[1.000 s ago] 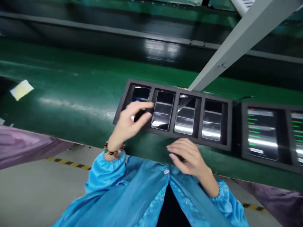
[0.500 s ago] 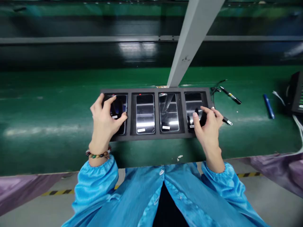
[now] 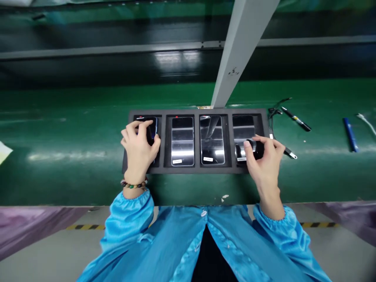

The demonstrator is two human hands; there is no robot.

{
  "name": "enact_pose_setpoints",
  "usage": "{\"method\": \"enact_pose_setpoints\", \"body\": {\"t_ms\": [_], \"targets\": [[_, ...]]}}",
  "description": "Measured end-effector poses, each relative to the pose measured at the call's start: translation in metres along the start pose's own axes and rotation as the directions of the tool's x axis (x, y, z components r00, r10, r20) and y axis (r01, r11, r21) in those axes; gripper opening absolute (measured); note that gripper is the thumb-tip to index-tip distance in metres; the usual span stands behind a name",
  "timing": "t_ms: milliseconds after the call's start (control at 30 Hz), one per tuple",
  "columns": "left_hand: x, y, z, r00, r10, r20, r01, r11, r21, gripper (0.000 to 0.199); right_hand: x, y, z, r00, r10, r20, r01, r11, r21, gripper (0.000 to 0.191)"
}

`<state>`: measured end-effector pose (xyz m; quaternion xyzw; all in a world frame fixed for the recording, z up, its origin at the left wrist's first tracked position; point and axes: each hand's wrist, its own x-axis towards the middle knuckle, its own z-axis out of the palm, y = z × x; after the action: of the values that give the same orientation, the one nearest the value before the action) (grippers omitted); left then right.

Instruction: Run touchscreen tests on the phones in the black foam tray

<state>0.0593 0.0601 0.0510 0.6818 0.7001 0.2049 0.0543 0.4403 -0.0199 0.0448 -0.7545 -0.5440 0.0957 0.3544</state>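
A dark foam tray holds a row of smartphones, each in its own compartment. My left hand lies over the leftmost smartphone, its fingers bent and apart across the screen. The thumb is by that phone's right edge, and the hand covers the lower part. At the other end, my right hand reaches over the rightmost smartphone, thumb and forefinger apart above its lower right side. Between the hands lie two more smartphones, one left of centre and one right of centre, with small white labels.
A grey post rises behind the tray. To the right lie a black cable, a black pen and a blue pen. White scraps lie near the green bench's front edge.
My left hand's fingers have shifted rightward over the leftmost phone and bent more. My right hand stays over the rightmost phone. The view has shifted slightly, and a pale sheet shows at the left edge.
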Motion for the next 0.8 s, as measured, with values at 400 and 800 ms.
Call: {"method": "enact_pose_setpoints", "body": {"t_ms": [400, 800], "targets": [[-0.004, 0.075, 0.013, 0.961, 0.263, 0.084, -0.246, 0.953, -0.178, 0.072, -0.018, -0.056, 0.032, 0.926, -0.324, 0.194, 0.338, 0.940, -0.046, 0.043], [0.003, 0.090, 0.027, 0.975, 0.213, 0.064, -0.202, 0.968, -0.146, 0.064, -0.031, -0.072, 0.047, 0.934, -0.296, 0.198, 0.311, 0.949, -0.050, 0.044]]}}
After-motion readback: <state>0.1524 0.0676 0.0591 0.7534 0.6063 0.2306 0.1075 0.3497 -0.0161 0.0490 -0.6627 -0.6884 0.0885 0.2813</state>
